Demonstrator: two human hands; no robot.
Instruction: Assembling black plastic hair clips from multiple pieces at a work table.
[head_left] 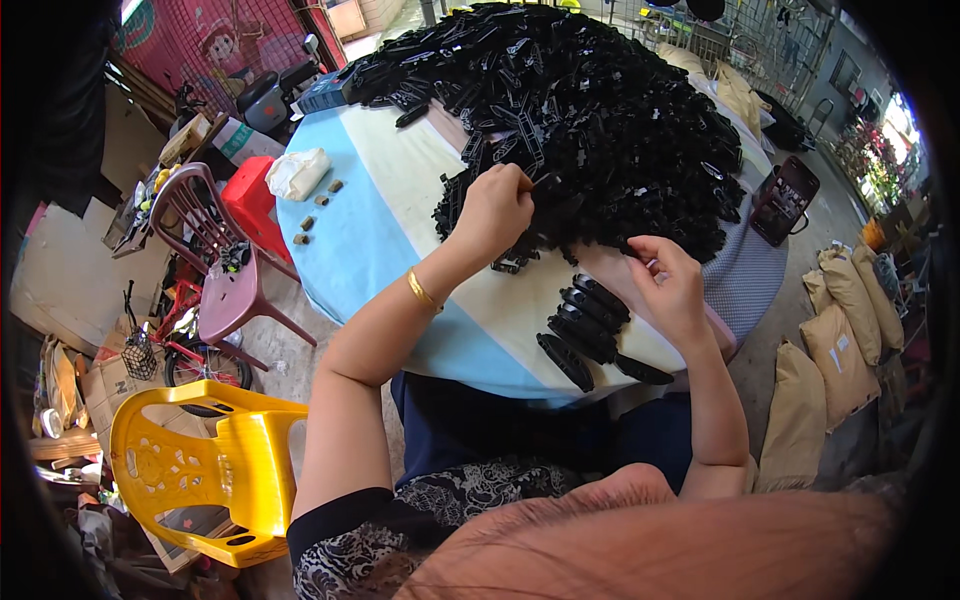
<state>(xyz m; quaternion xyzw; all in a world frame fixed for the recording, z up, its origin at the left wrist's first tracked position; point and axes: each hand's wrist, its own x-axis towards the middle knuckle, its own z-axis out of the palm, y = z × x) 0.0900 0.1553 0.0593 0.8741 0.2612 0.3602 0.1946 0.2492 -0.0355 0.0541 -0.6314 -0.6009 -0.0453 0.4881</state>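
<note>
A large heap of small black plastic parts [600,100] covers the far side of a round table. My left hand [497,212] is over the heap's near edge, its fingers closed on what looks like a thin black plastic part [546,183]. At the heap's near right edge is my right hand [668,285], thumb and forefinger pinched at a small black piece; the piece's shape is partly lost against the heap. Between my forearms, near the table's front edge, several long oval black parts [585,325] stand side by side in a row, with others lying beside them.
A blue and cream cloth [350,210] covers the table. On its left lie a crumpled white bag [298,174] and small brown bits [305,239]. A phone [786,200] stands at the right edge. Around are a yellow chair [250,460], a pink chair [235,300] and sacks [840,350].
</note>
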